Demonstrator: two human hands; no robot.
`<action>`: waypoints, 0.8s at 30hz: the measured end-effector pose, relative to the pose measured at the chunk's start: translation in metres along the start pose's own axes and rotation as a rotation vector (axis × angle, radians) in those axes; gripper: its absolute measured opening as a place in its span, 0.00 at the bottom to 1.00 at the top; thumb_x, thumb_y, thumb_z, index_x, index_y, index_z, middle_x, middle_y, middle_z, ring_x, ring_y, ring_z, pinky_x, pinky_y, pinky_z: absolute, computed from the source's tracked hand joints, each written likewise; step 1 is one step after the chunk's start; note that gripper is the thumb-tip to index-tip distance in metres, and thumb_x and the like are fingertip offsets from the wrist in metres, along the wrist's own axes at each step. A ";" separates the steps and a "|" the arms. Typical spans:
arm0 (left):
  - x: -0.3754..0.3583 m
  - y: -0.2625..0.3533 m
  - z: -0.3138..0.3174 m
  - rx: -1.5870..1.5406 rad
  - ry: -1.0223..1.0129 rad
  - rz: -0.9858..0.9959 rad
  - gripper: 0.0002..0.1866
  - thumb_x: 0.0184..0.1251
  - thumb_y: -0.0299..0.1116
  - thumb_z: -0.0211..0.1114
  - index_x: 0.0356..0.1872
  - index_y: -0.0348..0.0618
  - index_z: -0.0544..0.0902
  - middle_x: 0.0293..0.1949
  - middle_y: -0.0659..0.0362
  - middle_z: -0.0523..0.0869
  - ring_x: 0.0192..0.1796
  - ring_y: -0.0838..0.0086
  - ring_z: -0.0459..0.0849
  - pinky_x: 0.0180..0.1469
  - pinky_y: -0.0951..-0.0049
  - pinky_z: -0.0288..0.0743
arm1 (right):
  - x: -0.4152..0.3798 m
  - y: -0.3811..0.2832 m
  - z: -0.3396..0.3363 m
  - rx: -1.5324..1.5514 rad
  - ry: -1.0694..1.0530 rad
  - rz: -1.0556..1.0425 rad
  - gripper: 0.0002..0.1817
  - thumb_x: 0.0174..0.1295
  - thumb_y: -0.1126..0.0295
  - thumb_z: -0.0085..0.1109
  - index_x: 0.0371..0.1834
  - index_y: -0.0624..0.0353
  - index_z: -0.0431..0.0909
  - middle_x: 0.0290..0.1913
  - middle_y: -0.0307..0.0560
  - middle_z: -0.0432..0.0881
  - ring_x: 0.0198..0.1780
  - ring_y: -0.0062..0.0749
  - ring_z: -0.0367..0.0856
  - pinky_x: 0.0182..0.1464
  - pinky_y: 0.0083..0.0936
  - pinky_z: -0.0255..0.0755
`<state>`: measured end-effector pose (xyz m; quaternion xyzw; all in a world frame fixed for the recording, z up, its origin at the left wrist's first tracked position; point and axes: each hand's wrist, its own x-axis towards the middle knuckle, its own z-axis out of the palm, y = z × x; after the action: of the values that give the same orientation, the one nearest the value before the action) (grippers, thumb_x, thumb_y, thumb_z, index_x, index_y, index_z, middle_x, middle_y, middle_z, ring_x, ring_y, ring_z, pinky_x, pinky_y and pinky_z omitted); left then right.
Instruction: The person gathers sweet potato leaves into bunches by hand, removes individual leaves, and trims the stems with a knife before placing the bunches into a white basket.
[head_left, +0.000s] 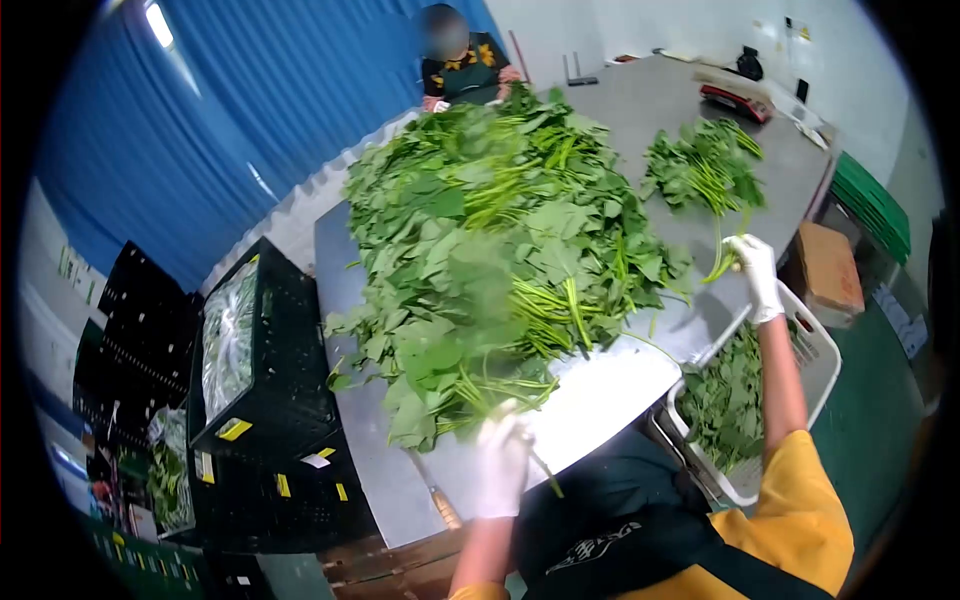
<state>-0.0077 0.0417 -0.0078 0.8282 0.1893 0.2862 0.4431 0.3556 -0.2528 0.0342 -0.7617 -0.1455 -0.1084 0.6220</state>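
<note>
A large heap of leafy green stems (560, 240) covers the middle of the metal table (620, 385). My left hand (503, 460), in a white glove and blurred, is at the heap's near edge, its fingers closed on a green stem that hangs below it. My right hand (755, 270), also gloved, is over the table's right edge, fingers closed on thin green stems (717, 262). Beyond it lies a smaller bunch of greens (705, 165). A knife with a wooden handle (446, 509) lies left of my left hand.
A white basket (822, 360) with greens stands below my right arm. Black crates (277, 375) are stacked at the left, one with bagged greens. Across the table is another person (470, 65). A red scale (735, 100), a cardboard box (828, 268) and green crates (872, 208) are at the right.
</note>
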 end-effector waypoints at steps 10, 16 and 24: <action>0.033 0.063 0.074 -1.337 -0.017 -0.560 0.16 0.73 0.28 0.51 0.56 0.28 0.70 0.43 0.46 0.82 0.38 0.71 0.79 0.42 0.70 0.74 | -0.123 -0.062 0.111 0.177 -0.292 0.080 0.05 0.54 0.74 0.67 0.32 0.63 0.82 0.24 0.35 0.80 0.25 0.15 0.75 0.26 0.15 0.67; 0.032 0.066 0.087 -0.635 0.035 -0.077 0.15 0.70 0.24 0.56 0.56 0.29 0.74 0.44 0.53 0.83 0.39 0.78 0.80 0.39 0.81 0.71 | -0.161 -0.069 0.140 0.115 -0.442 -0.082 0.08 0.57 0.73 0.64 0.36 0.66 0.82 0.29 0.38 0.82 0.30 0.19 0.78 0.33 0.18 0.71; 0.031 0.025 0.108 -0.430 0.007 -0.080 0.07 0.69 0.25 0.59 0.46 0.37 0.78 0.36 0.61 0.81 0.32 0.82 0.74 0.33 0.84 0.66 | -0.174 -0.067 0.110 0.013 -0.344 -0.303 0.05 0.59 0.71 0.59 0.32 0.60 0.82 0.26 0.42 0.81 0.26 0.25 0.79 0.30 0.24 0.72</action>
<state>0.0868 -0.0217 -0.0247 0.7055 0.1581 0.3050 0.6199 0.1677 -0.1483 0.0134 -0.7344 -0.3627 -0.0680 0.5696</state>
